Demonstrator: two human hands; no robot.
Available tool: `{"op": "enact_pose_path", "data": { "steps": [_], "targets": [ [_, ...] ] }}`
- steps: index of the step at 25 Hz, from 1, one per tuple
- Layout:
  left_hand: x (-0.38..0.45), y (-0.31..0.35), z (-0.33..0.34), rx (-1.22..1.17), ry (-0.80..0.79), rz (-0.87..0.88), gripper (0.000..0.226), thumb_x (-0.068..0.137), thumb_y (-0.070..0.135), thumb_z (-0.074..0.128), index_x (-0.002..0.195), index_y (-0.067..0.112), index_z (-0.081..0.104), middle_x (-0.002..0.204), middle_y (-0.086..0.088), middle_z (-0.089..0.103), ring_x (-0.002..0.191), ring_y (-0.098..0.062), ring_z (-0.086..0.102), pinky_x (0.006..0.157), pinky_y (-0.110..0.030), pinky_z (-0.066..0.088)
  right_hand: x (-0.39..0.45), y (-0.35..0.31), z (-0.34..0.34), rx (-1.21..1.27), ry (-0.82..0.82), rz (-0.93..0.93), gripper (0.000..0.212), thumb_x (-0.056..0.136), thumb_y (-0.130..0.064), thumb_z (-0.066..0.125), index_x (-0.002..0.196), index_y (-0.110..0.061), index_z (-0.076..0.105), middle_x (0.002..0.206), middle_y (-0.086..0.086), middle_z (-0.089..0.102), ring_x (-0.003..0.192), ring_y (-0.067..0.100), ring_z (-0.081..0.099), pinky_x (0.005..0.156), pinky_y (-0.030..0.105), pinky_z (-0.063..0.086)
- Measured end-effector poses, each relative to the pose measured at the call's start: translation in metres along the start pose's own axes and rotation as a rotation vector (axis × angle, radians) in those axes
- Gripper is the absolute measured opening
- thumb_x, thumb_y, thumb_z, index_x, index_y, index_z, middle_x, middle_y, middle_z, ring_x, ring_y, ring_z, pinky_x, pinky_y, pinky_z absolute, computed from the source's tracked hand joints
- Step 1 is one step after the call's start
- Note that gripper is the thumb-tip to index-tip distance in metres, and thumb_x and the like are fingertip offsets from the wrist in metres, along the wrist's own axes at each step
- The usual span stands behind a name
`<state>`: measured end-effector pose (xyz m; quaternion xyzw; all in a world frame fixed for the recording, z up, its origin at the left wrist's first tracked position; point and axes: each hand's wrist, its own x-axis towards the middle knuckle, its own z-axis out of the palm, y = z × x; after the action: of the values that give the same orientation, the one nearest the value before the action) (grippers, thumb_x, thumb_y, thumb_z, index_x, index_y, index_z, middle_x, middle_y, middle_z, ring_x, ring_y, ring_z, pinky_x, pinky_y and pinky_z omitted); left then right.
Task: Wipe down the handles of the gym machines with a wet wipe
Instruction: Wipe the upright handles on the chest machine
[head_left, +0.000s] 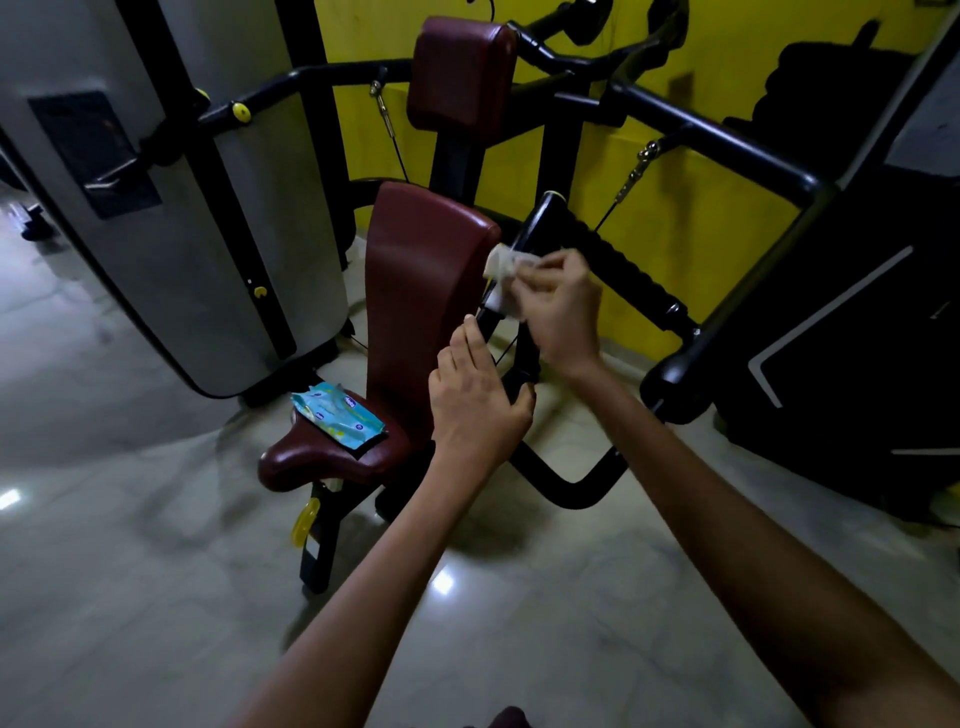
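The right hand (558, 306) holds a white wet wipe (503, 280) and presses it around the black handle (524, 244) of the gym machine. Its fingers are curled on the wipe. The left hand (475, 400) is just below, close to the right hand but not touching it. Its fingers are straight and point up along the lower part of the same black bar, and its thumb sits against the bar. A bumpy black grip (623, 270) sticks out to the right of the handle. A blue pack of wipes (337, 413) lies on the dark red seat (332, 457). The red backrest (421, 291) stands just left of the handle. The floor (130, 571) is shiny.
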<state>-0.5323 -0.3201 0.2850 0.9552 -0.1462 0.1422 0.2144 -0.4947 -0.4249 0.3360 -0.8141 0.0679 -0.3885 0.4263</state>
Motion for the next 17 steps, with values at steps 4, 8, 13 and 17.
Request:
{"op": "enact_pose_path", "data": {
  "steps": [4, 8, 13, 17],
  "targets": [
    [-0.002, 0.0, -0.003, 0.017, -0.014, 0.011, 0.095, 0.074, 0.053, 0.037, 0.147, -0.004, 0.012, 0.145, -0.021, 0.03, 0.122, -0.033, 0.038, 0.096, -0.04, 0.036, 0.003, -0.005, 0.003, -0.069, -0.003, -0.075, 0.023, 0.081, -0.014, 0.071, 0.097, 0.003, 0.07, 0.091, 0.008, 0.055, 0.08, 0.014, 0.052, 0.063, 0.004, 0.039],
    [-0.002, 0.001, -0.003, 0.022, -0.007, 0.002, 0.095, 0.074, 0.053, 0.038, 0.147, -0.004, 0.013, 0.144, -0.021, 0.032, 0.119, -0.033, 0.04, 0.094, -0.04, 0.037, 0.075, -0.004, -0.005, -0.077, 0.078, 0.095, 0.027, 0.081, -0.02, 0.071, 0.1, -0.001, 0.071, 0.1, 0.014, 0.066, 0.088, 0.015, 0.059, 0.066, 0.008, 0.04],
    [-0.002, 0.001, -0.002, 0.007, 0.0, 0.003, 0.092, 0.079, 0.052, 0.042, 0.147, -0.003, 0.012, 0.145, -0.021, 0.031, 0.121, -0.033, 0.039, 0.095, -0.04, 0.036, 0.041, 0.002, 0.003, -0.045, 0.111, 0.039, 0.025, 0.088, -0.008, 0.06, 0.11, 0.002, 0.065, 0.112, 0.015, 0.062, 0.104, 0.018, 0.058, 0.074, 0.002, 0.037],
    [-0.001, 0.001, -0.001, 0.001, 0.012, 0.002, 0.094, 0.076, 0.053, 0.039, 0.147, -0.003, 0.013, 0.144, -0.021, 0.032, 0.12, -0.033, 0.04, 0.094, -0.04, 0.037, 0.012, 0.015, 0.007, -0.102, 0.098, -0.154, 0.03, 0.09, -0.007, 0.055, 0.117, 0.002, 0.061, 0.114, 0.018, 0.061, 0.105, 0.024, 0.059, 0.091, 0.022, 0.045]
  ]
}}
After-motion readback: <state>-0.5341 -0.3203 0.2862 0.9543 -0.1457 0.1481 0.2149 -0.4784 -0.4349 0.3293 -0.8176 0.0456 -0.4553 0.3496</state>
